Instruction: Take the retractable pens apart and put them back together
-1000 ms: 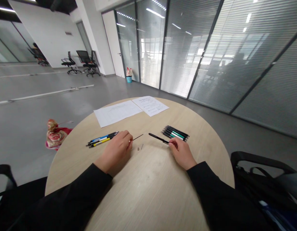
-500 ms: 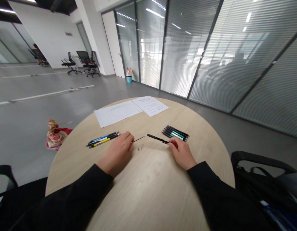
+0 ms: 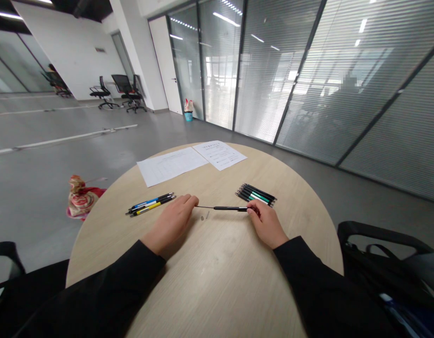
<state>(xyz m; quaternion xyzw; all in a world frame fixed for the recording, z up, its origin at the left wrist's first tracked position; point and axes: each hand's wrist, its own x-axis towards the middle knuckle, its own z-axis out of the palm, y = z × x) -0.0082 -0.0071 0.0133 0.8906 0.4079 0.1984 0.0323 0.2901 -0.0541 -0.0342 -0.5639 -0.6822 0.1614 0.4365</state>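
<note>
Slim black pen (image 3: 231,208): straight, pale glint showing along side, stretching nearly level from left to right, right end disappearing into right hand (image 3: 266,222). Thin dark rod (image 3: 205,207): far narrower than pen, running straight in line with it, right end meeting pen's left end, left end being pinched in left hand (image 3: 176,217). Whether rod is entering pen: too small to tell.

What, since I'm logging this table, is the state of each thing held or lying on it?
Left hand: closed on the rod
Rod: lined up with the black pen; whether inserted, unclear
Right hand: closed on the black pen
Black pen: held roughly level
Left pens: lying side by side
Right pens: lying in a row
Sheets: flat
</note>
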